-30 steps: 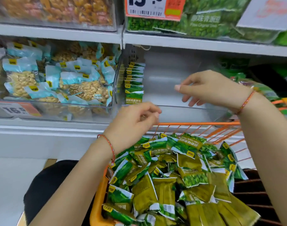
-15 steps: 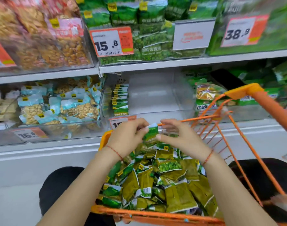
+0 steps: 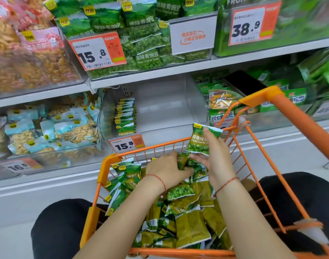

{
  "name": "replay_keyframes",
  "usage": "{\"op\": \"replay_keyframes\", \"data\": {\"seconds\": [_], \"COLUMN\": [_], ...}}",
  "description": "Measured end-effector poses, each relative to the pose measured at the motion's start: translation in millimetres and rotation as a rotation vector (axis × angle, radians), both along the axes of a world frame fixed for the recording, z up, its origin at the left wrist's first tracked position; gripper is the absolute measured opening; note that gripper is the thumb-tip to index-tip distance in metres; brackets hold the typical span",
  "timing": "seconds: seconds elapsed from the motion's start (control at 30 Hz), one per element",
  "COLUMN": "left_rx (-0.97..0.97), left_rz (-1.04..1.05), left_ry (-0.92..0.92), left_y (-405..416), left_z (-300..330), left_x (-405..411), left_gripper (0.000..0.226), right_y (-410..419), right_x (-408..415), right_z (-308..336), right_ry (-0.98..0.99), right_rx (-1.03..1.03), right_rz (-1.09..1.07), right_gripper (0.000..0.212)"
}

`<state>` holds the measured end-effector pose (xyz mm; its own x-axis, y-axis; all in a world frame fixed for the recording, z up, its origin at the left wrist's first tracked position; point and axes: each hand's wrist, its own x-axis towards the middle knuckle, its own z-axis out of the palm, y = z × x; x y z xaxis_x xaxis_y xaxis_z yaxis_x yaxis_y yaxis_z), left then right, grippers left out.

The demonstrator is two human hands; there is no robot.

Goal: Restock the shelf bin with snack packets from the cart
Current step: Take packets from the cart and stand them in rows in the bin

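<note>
A shop: price tags (image 3: 97, 51) on stocked shelves (image 3: 178, 69).

Left hand (image 3: 167, 170) reaches palm-down, fingers curled; right hand (image 3: 217, 161) raised, gripping.

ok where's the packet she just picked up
In the right hand, held upright over the far end of the orange cart, just below the half-empty clear bin: a green garlic-pea packet.

Both hands at work over the orange cart (image 3: 104, 166) of green snack packets (image 3: 189, 224).
The right hand (image 3: 217, 161) holds one garlic-pea packet (image 3: 200, 140) upright above the pile; the left hand (image 3: 166, 170) grips packets in the cart. The clear shelf bin (image 3: 178, 111) behind holds a short row of packets (image 3: 125, 117) at its left side.
</note>
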<state>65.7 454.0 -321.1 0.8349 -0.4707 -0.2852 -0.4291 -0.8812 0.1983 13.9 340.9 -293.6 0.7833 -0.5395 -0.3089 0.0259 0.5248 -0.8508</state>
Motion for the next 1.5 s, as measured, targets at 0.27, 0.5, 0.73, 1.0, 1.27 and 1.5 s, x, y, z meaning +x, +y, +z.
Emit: {"op": "replay_keyframes", "data": {"seconds": [0.27, 0.5, 0.73, 1.0, 1.27, 1.5], "left_rx": [-0.002, -0.839, -1.048, -0.892, -0.603, -0.278], "left_rz": [-0.012, 0.049, -0.154, -0.144, -0.031, -0.223], "left_ry": [-0.192, -0.225, 0.028, 0.089, 0.107, 0.191], "left_y": [6, 57, 47, 52, 47, 35], "left_z": [11, 45, 42, 35, 17, -7], "left_x": [5, 12, 3, 15, 8, -6], "left_gripper": [0.027, 0.036, 0.020, 0.036, 0.007, 0.052], "right_y": [0, 4, 13, 13, 1, 2], "right_x": [-2, -4, -5, -8, -3, -2], "right_z": [3, 7, 2, 3, -6, -6], "right_ry": [0.032, 0.157, 0.066, 0.017, -0.024, -0.024], "right_rx": [0.101, 0.060, 0.093, 0.014, -0.020, 0.054], "right_rz": [-0.022, 0.105, 0.390, 0.502, 0.058, 0.034], "right_gripper": [0.029, 0.054, 0.058, 0.065, 0.029, 0.030]}}
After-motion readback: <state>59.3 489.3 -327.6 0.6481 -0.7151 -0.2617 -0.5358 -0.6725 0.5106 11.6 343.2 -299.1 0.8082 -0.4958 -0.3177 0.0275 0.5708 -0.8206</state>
